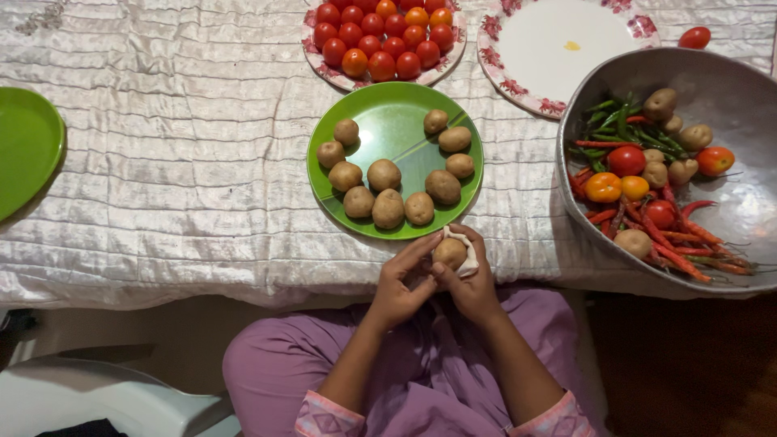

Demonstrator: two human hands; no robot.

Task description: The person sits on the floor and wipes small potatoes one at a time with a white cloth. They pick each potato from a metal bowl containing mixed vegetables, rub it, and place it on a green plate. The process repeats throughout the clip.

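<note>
My right hand (473,283) holds a small brown potato (449,252) wrapped partly in a white cloth (468,265) at the table's near edge. My left hand (398,285) meets it from the left, fingertips touching the potato. Just beyond my hands lies a green plate (396,121) with several small potatoes arranged around its rim.
A flowered plate of red tomatoes (380,36) sits at the back. An empty white flowered plate (558,44) is to its right, with one tomato (694,37) beside it. A large metal bowl (728,89) at right holds chillies, tomatoes and potatoes. Another green plate (24,146) lies at left.
</note>
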